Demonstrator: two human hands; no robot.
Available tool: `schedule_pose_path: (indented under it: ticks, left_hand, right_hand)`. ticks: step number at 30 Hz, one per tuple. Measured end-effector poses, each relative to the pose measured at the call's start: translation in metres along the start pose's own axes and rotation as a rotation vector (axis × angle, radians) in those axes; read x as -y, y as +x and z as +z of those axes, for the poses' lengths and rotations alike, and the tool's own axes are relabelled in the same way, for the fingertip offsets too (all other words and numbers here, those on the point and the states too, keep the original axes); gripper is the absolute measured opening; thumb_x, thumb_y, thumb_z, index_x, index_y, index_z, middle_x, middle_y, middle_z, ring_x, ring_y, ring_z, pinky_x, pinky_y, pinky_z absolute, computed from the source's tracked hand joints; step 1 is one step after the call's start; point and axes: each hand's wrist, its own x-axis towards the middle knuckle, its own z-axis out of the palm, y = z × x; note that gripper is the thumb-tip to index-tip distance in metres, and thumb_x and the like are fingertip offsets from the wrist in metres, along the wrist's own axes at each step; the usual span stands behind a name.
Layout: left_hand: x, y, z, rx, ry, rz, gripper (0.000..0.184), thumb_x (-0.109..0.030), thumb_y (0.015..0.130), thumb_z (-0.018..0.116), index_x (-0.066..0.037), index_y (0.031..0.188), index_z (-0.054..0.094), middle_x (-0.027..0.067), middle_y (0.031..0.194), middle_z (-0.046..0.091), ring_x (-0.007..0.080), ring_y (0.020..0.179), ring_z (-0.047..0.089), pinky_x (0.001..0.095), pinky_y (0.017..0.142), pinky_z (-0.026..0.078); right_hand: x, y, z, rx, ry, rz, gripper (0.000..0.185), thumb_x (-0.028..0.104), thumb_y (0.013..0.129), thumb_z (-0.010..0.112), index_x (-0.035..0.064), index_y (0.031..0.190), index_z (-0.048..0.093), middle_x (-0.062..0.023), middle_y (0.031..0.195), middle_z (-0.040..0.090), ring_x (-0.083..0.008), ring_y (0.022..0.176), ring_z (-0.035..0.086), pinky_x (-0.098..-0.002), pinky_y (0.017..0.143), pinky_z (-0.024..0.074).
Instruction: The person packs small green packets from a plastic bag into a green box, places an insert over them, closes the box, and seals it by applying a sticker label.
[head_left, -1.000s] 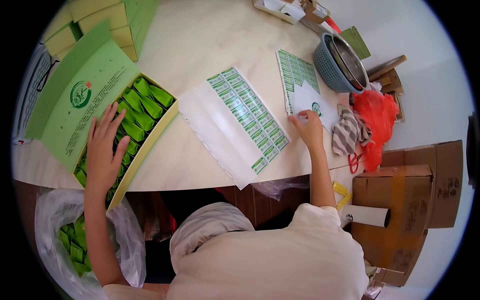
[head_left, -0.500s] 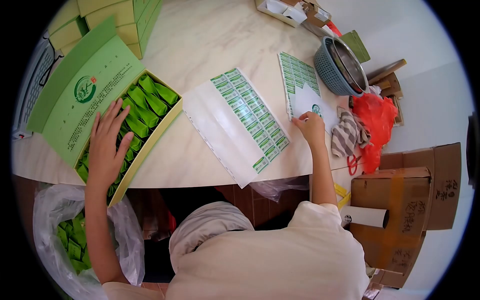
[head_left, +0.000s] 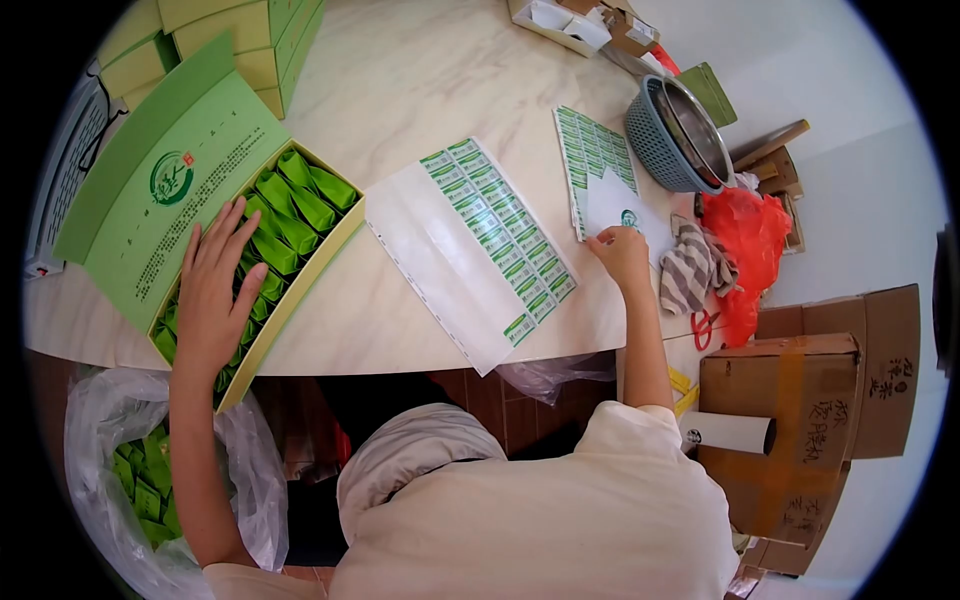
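Observation:
My left hand (head_left: 212, 285) lies with spread fingers on the open green box (head_left: 290, 297), over its packets and the edge of the lid. Bright green packets (head_left: 290, 215) fill this box. On the right, my right hand (head_left: 618, 250) has its fingers pressed together at the near corner of white paper (head_left: 612, 200), which rests on label sheets (head_left: 592, 140); what the fingertips hold is too small to make out. Between my hands a sheet of green-and-white labels (head_left: 490, 215) lies flat, its left part bare white backing.
Green boxes (head_left: 225, 35) are stacked at the back left. A blue basket (head_left: 657, 140) with metal bowls, a striped cloth (head_left: 685, 270), a red bag (head_left: 745, 240) and red scissors (head_left: 704, 330) sit right. Below are a plastic bag of packets (head_left: 150, 480) and cartons (head_left: 780, 420).
The whole view has shifted slightly. My left hand stays on the box, and my right hand remains at the paper's corner with its fingers drawn slightly closer together.

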Motion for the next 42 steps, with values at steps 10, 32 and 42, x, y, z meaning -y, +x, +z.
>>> schedule_pose_path:
  ticks: [10, 32, 42]
  left_hand:
    - [-0.002, -0.001, 0.000, -0.072, -0.013, -0.008, 0.054, -0.035, 0.095, 0.045, -0.008, 0.142, 0.037, 0.0109, 0.151, 0.029, 0.0244, 0.140, 0.026, 0.0431, 0.116, 0.014]
    - [0.027, -0.123, -0.021, -0.768, -0.858, -0.535, 0.061, -0.047, 0.101, 0.025, 0.001, 0.134, 0.043, 0.0150, 0.138, 0.046, 0.0255, 0.131, 0.040, 0.0395, 0.112, 0.024]
    - [0.025, -0.130, 0.003, -0.722, -0.995, -0.543, 0.046, -0.028, 0.102, 0.036, -0.001, 0.139, 0.036, 0.0133, 0.142, 0.041, 0.0237, 0.133, 0.038, 0.0363, 0.111, 0.025]
  right_hand:
    - [-0.013, 0.000, 0.012, -0.144, 0.085, 0.011, 0.018, 0.021, 0.077, 0.067, 0.0031, 0.079, 0.069, -0.0173, 0.079, 0.068, -0.0319, 0.072, 0.066, -0.0386, 0.069, 0.0516]
    - [0.366, -0.184, 0.040, -0.140, 0.755, -1.283, 0.042, -0.003, 0.079, 0.052, -0.0017, 0.121, 0.056, -0.0177, 0.130, 0.054, -0.0331, 0.122, 0.051, -0.0458, 0.103, 0.0384]
    - [0.376, -0.181, 0.040, -0.041, 0.667, -1.409, 0.047, 0.004, 0.073, 0.058, 0.0013, 0.120, 0.057, -0.0143, 0.129, 0.055, -0.0322, 0.123, 0.048, -0.0464, 0.106, 0.0333]
